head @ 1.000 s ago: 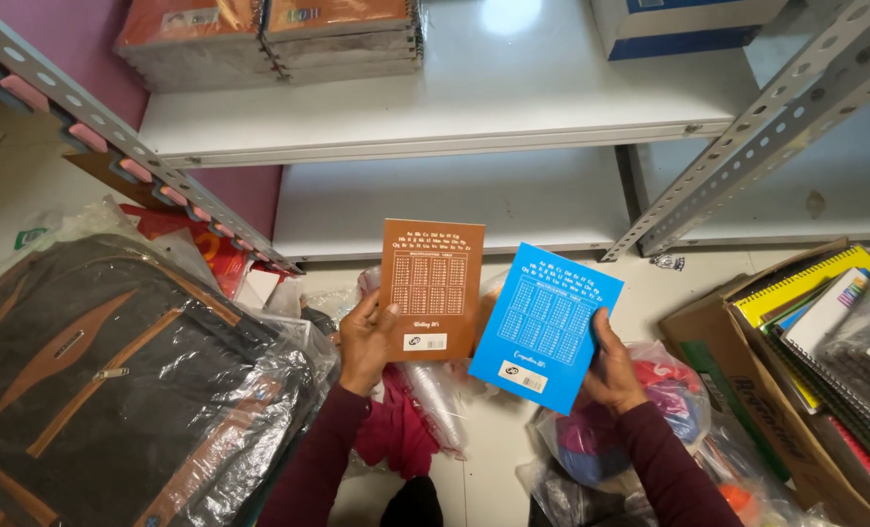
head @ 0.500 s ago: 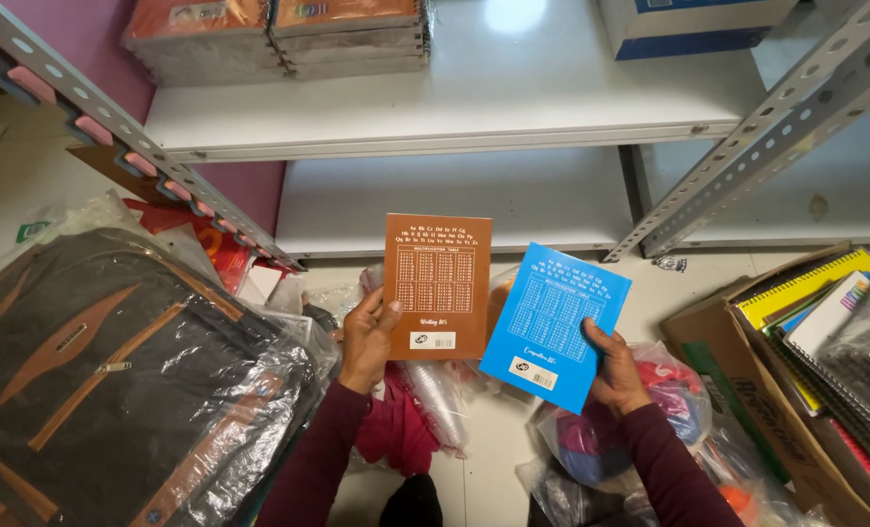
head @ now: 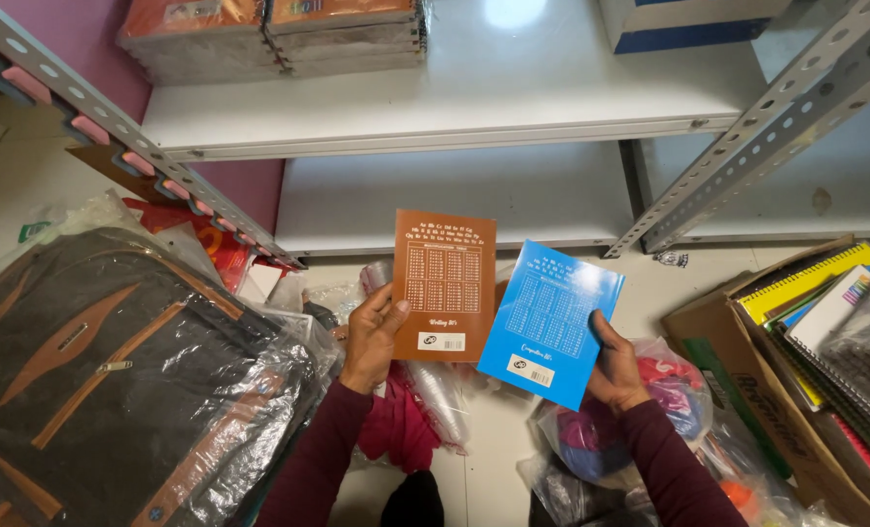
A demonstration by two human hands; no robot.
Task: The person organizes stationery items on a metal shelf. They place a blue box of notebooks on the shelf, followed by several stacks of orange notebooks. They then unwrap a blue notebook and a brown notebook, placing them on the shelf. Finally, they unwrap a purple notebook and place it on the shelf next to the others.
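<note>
Far left I log a dark fabric backpack with tan straps [head: 113,371], wrapped in crinkled clear plastic. Left hand [head: 372,337]: fingers closed on the lower edge of a thin brown paper-covered exercise book [head: 444,285], held upright. Right hand [head: 616,366]: thumb clamped over the glossy blue exercise book [head: 550,322], tilted, its corner just beside the brown one. I judge firm edge grips keep both covers flat. Far right, a cardboard box of spiral notebooks [head: 806,361].

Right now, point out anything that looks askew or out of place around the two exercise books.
The blue exercise book in the right hand is tilted, while the brown one in the left hand stands nearly straight. Plastic-wrapped goods lie loose on the floor while the white shelves are mostly bare.
</note>
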